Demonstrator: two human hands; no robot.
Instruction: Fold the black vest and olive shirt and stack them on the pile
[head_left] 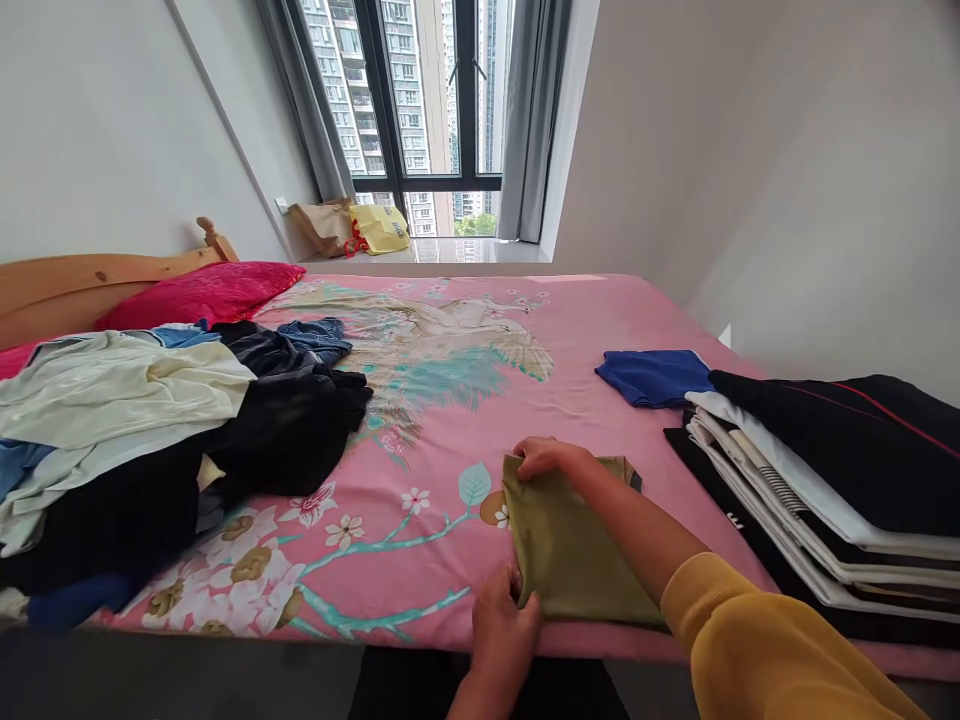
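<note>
A small olive-green folded garment (pixel 574 550) lies on the pink flowered bedsheet (pixel 465 400) near the bed's front edge. My left hand (pixel 501 618) pinches its near left corner, fingers closed on the cloth. My right hand (pixel 549 458), in a yellow sleeve (pixel 757 640), grips the far left corner, fingers curled over the edge. The garment lies flat between the two hands.
A heap of unfolded black, cream and blue clothes (pixel 150 440) covers the bed's left side. A stack of folded black and white clothes (pixel 825 490) sits at the right, with a folded blue piece (pixel 652 377) behind it. A red pillow (pixel 202 292) and wooden headboard (pixel 82 280) are far left.
</note>
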